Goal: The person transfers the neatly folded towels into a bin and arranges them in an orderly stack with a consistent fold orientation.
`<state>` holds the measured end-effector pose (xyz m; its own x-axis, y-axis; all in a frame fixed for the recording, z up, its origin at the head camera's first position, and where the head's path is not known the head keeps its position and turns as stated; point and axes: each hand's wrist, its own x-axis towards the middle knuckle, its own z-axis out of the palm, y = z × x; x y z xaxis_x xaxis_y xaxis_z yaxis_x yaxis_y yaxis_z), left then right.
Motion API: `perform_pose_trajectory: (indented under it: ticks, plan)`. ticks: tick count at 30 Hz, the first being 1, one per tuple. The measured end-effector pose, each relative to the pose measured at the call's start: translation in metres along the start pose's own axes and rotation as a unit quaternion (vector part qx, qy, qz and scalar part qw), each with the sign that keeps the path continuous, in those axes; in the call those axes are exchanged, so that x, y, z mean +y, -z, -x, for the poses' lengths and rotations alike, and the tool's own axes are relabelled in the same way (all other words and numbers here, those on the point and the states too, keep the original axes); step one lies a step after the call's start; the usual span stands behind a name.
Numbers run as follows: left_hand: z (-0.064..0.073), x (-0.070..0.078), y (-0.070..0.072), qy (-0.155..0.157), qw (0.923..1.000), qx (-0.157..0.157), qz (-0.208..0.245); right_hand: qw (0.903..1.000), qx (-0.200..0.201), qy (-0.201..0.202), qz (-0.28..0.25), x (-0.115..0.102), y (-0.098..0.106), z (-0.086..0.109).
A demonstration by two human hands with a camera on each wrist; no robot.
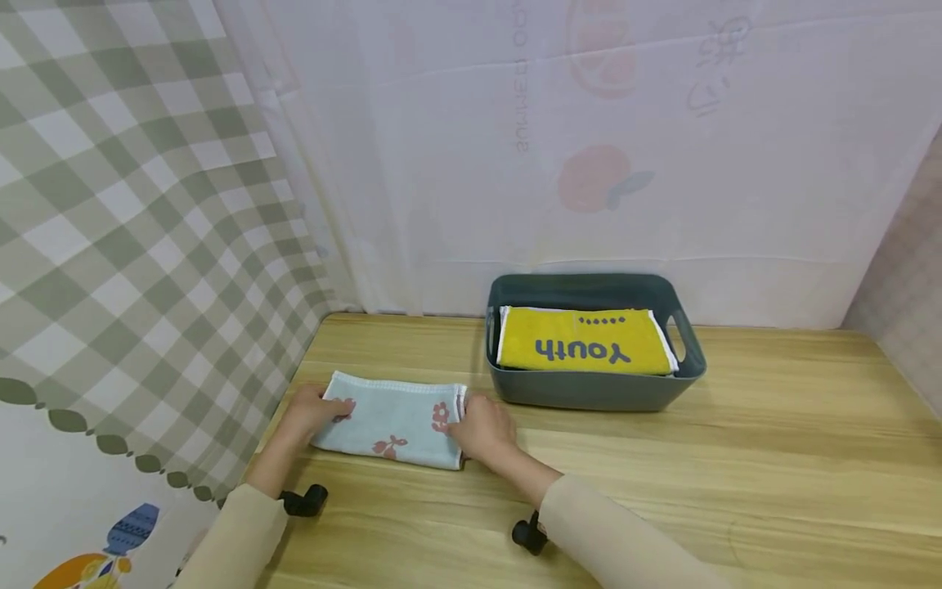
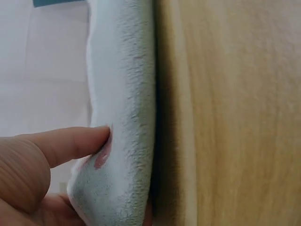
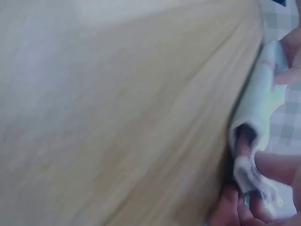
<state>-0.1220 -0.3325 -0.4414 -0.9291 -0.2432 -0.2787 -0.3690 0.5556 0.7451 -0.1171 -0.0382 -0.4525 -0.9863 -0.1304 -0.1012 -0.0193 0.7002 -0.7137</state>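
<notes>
A folded light-blue towel point(image 1: 401, 417) with white edges and pinkish-red flower prints lies low over the wooden table, left of a dark green basket. My left hand point(image 1: 303, 415) grips its left end, thumb across the top and the other fingers underneath. At the opposite end my right hand point(image 1: 487, 429) pinches the towel's layered side. In the left wrist view, the thumb point(image 2: 70, 143) presses the cloth beside a red print, and the folded edge point(image 2: 136, 94) runs just above the wood. The right wrist view shows a finger point(image 3: 243, 146) tucked inside the towel's open fold.
The dark green basket point(image 1: 589, 391) stands at the table's back edge, with a folded yellow towel point(image 1: 589, 337) marked "Youth" in it. White printed cloth point(image 1: 441, 164) hangs behind the wooden table point(image 1: 773, 458). A green checked cloth point(image 1: 147, 180) borders the left side.
</notes>
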Motion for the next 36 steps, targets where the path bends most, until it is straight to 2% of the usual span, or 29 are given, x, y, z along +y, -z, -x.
perform_pose_trajectory:
  ticks: [1, 3, 5, 7, 10, 13, 16, 19, 21, 23, 24, 28, 30, 33, 36]
  plan:
    - [0.0, 0.0, 0.001, 0.006, 0.9999, -0.007, 0.012, 0.9985, -0.004, -0.015, -0.052, -0.001, 0.0, 0.001]
    - [0.001, 0.0, 0.004, 0.011, 0.9992, -0.025, 0.028, 0.9862, -0.01, -0.05, -0.158, -0.004, 0.0, 0.002]
    - [0.002, -0.001, 0.006, 0.014, 0.9988, -0.038, 0.028, 0.9625, -0.022, -0.087, -0.256, -0.007, 0.0, 0.003]
    - [0.003, 0.0, 0.008, 0.013, 0.9984, -0.049, 0.027, 0.9372, -0.041, -0.123, -0.324, -0.009, 0.0, 0.003]
    - [0.002, 0.0, 0.01, 0.011, 0.9978, -0.056, 0.033, 0.904, -0.062, -0.163, -0.39, -0.011, 0.002, 0.003]
    - [0.002, 0.002, 0.009, 0.013, 0.9966, -0.064, 0.05, 0.8816, -0.075, -0.192, -0.425, -0.009, 0.004, 0.002]
    - [0.001, 0.002, 0.007, 0.02, 0.9952, -0.067, 0.068, 0.8695, -0.086, -0.209, -0.439, -0.007, 0.005, 0.002]
    - [0.0, 0.0, 0.006, 0.025, 0.994, -0.07, 0.08, 0.8615, -0.1, -0.215, -0.449, -0.006, 0.006, 0.002]
    - [-0.001, -0.001, 0.006, 0.031, 0.9927, -0.072, 0.092, 0.8586, -0.107, -0.215, -0.453, -0.006, 0.006, 0.002]
    - [0.0, -0.001, 0.006, 0.032, 0.9913, -0.077, 0.102, 0.863, -0.108, -0.209, -0.447, -0.007, 0.006, 0.002]
    - [0.0, -0.001, 0.006, 0.033, 0.9908, -0.079, 0.105, 0.87, -0.105, -0.201, -0.438, -0.007, 0.005, 0.002]
    - [0.001, 0.0, 0.008, 0.034, 0.9915, -0.079, 0.098, 0.9081, -0.062, -0.155, -0.384, -0.008, 0.002, 0.002]
    - [0.0, -0.002, 0.009, 0.034, 0.9922, -0.074, 0.095, 0.921, -0.041, -0.134, -0.363, -0.009, 0.0, 0.003]
    - [-0.001, -0.006, 0.013, 0.033, 0.9915, -0.074, 0.102, 0.9273, -0.03, -0.107, -0.357, -0.01, 0.001, 0.005]
    - [0.001, -0.006, 0.019, 0.029, 0.9914, -0.073, 0.105, 0.9289, -0.03, -0.078, -0.361, -0.011, 0.003, 0.007]
